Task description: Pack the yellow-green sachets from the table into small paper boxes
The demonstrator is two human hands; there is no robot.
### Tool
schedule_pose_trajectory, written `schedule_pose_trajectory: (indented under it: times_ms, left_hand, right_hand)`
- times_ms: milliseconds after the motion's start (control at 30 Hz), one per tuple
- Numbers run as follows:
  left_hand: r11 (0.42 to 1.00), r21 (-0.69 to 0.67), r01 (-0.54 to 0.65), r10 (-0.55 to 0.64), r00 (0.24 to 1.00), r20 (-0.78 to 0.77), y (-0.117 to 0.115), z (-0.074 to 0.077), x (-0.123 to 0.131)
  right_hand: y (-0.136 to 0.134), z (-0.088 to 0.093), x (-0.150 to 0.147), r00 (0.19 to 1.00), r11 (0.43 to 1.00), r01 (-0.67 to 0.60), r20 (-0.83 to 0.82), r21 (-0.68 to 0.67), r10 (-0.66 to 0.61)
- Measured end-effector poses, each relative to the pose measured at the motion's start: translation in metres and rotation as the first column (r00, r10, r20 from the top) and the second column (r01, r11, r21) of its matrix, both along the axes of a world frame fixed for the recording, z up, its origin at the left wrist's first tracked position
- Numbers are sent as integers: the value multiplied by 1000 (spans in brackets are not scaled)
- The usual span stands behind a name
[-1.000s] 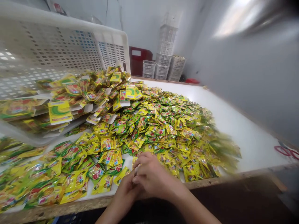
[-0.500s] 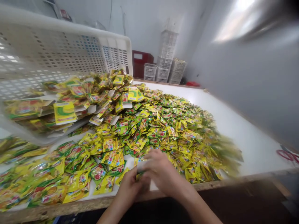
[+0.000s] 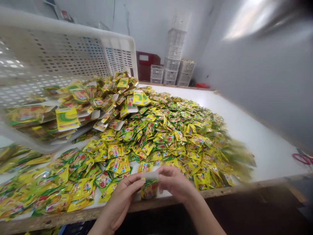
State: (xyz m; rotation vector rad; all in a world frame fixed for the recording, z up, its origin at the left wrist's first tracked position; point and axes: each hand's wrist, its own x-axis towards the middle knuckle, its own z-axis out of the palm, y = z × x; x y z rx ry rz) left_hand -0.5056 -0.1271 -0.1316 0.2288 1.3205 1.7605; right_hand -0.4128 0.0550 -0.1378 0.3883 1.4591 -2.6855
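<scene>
Both my hands hold one small yellow-green packet stack (image 3: 149, 186) upright over the table's front edge. My left hand (image 3: 119, 202) pinches its left side with thumb and fingers. Its right side is gripped by my right hand (image 3: 177, 182). Behind them a big heap of yellow and green sachets (image 3: 171, 130) covers the white table (image 3: 256, 140). A white plastic crate (image 3: 73, 58) lies tipped on its side at the left, with flat yellow cartons (image 3: 67, 118) and sachets spilling out of it.
Red-handled scissors (image 3: 302, 158) lie at the table's right edge. Stacked white crates (image 3: 174, 62) and a dark red box (image 3: 146, 67) stand against the far wall. A grey wall runs along the right side. The table has a raw wooden front edge (image 3: 232, 191).
My hands were clasped together low at the table edge; they have come apart and lifted, and the packet stack between them now shows.
</scene>
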Motion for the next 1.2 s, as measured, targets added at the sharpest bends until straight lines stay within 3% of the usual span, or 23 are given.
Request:
schedule_pose_trajectory:
  times_ms: [133,267,367,467,733,967,1067,1200]
  left_hand:
    - [998,-13,-55,55,998,-6,5,1,2]
    - [1000,16,-16,16,1000,-5,7,1,4]
    - [994,-6,-108,108,992,-64,10,-4,-2]
    - [972,-59,-227,211,957,-200,15,-13,-8]
    - [969,-98,-226,170,903,-395,20,-17,-12]
    - [982,-78,-175,63,682,-728,13,-18,-18]
    - [988,-27,-152,72,612,-788,8,-26,-17]
    - [993,-13,-114,56,582,-811,4,-34,-9]
  right_hand:
    - [1,4,2,999,999,-50,20,-10,50]
    - [-11,9,-6,991,987,52,114,153,-70]
    - [-19,10,-16,970,916,212,40,339,-240]
    - [-18,9,-23,972,868,231,-60,441,-228]
    - [-15,1,-27,959,898,270,-15,347,-283]
    - [-11,-5,-20,961,906,276,-61,320,-272]
    - [-11,-4,-17,948,851,318,-157,417,-277]
    - [-20,-3,-3,917,692,390,-328,607,-229]
